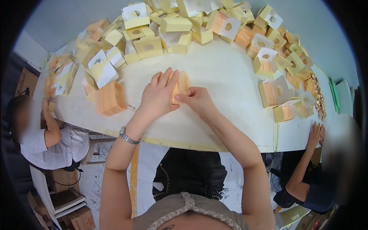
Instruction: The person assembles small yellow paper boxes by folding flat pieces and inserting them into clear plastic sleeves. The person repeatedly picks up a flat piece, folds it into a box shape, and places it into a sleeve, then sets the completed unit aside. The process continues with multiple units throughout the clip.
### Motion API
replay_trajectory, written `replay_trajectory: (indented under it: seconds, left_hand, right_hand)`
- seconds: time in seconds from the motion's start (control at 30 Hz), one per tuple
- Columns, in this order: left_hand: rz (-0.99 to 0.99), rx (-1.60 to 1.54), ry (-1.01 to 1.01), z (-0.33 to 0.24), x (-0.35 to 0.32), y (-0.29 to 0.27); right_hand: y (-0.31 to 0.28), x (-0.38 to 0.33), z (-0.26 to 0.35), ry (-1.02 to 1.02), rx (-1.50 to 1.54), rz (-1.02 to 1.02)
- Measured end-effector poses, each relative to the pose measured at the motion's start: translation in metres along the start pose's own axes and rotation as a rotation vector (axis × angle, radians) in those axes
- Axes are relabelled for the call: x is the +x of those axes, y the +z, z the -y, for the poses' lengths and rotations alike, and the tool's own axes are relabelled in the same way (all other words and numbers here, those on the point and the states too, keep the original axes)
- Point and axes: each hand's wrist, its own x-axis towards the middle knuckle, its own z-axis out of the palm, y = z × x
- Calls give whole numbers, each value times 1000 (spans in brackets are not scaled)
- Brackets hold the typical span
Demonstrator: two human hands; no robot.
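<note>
Over the middle of the white table, a small pale-yellow and peach carton (184, 81) is held between my two hands. My left hand (159, 92) covers its left side, with the fingers laid over the top. From the right, my right hand (200, 102) grips its near edge, thumb pressed against the peach part. My fingers hide much of the carton, so I cannot tell how its flaps stand. Left of my left wrist is a stack of nested peach trays (111, 99). Behind that stack, a yellow carton with a white flap (102, 69) leans on others.
Yellow cartons with cut-out windows (148, 46) are heaped along the far side, and open cartons with peach inserts (275, 92) fill the right. Small gold-coloured pieces (319, 97) lie at the right end. One person (50, 132) sits at the left, another (303, 176) at the right.
</note>
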Motion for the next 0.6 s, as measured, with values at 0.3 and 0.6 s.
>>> replay_trajectory:
  seconds: [0.3, 0.6]
  left_hand:
    - [-268, 135, -30, 64, 102, -35]
    - [-677, 320, -135, 57, 169, -62]
  right_hand:
    - [-131, -10, -30, 193, 314, -117]
    - [-114, -32, -40, -524, -1223, -97]
